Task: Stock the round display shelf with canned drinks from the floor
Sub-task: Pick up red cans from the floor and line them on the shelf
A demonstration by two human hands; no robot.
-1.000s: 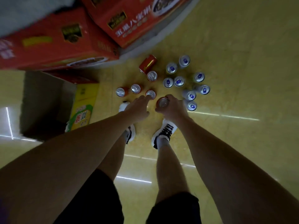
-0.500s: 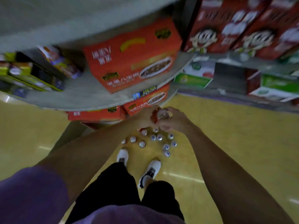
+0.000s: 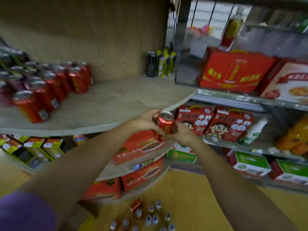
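While both the left hand (image 3: 146, 121) and right hand (image 3: 181, 134) clasp the red can (image 3: 164, 125) just below the round shelf's (image 3: 103, 104) near edge, its rigid, smooth, probably full body favours a mid-wall grip.

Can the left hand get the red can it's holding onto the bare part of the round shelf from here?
Probably yes. The left hand and right hand hold the red can just off the round shelf edge, and nothing stands on the boards right of the red can rows.
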